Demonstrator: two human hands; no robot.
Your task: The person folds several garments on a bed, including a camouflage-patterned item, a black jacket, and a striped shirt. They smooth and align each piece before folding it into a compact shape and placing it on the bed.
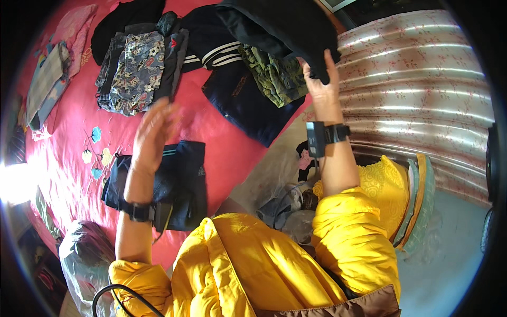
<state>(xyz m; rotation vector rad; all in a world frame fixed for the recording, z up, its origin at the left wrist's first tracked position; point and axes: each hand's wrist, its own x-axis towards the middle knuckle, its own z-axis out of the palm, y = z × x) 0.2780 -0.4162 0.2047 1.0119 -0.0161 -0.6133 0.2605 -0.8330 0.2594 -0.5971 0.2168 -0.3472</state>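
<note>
My right hand (pixel 321 77) is at the upper right, thumb and fingers around the lower edge of a large black cloth garment (pixel 281 27). My left hand (pixel 154 128), blurred, hovers over the red bedspread (pixel 225 162) with nothing seen in it, just above the dark folded shorts (pixel 184 186). Beyond it lies a stack of folded clothes with patterned grey trousers (pixel 138 71) on top. Beneath and beside the black garment are a camouflage garment (pixel 277 75), a navy folded garment (pixel 241 103) and a dark garment with white stripes (pixel 223 55).
Folded checked clothing (pixel 47 83) and pink clothing (pixel 77 35) lie at the far left. A filled clear plastic bag (pixel 85 253) stands at the lower left. At the right are a yellow patterned cushion (pixel 382 190), plastic bags (pixel 299 222) and a shiny floral curtain (pixel 416 91).
</note>
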